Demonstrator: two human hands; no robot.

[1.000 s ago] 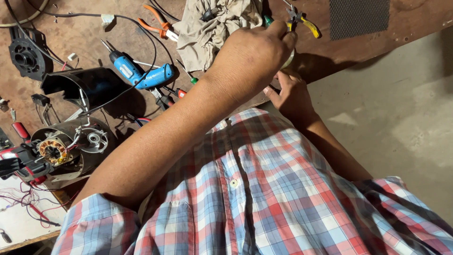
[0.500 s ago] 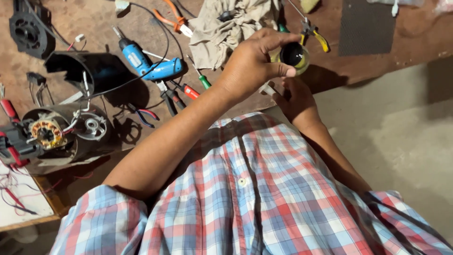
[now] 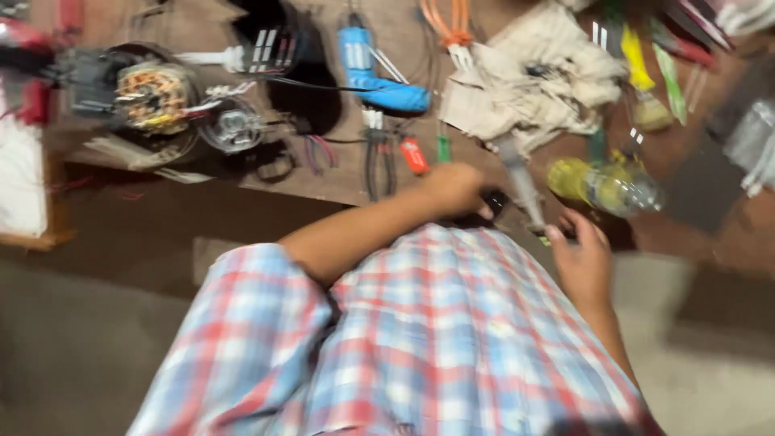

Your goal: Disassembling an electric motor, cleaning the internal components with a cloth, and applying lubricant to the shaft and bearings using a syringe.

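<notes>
The view is blurred by motion. My left hand (image 3: 454, 187) rests at the front edge of the wooden workbench (image 3: 339, 182), its fingers curled over a small dark object (image 3: 491, 203). My right hand (image 3: 583, 260) hovers just off the bench edge with its fingers apart and nothing in it. It is nearest a grey stick-shaped tool (image 3: 521, 184) and a clear yellowish bottle (image 3: 607, 186) lying on its side. My plaid shirt (image 3: 420, 339) fills the lower middle.
On the bench lie a blue power tool (image 3: 371, 69), a crumpled beige cloth (image 3: 533, 81), orange-handled pliers (image 3: 454, 24), small screwdrivers (image 3: 413, 153), a motor with copper windings (image 3: 153, 97) and a black cylinder (image 3: 278, 44). Grey floor lies below.
My left hand has come down from in front of my face to the bench edge. The view has swung towards the right of the bench. My right hand has dropped lower and spread its fingers.
</notes>
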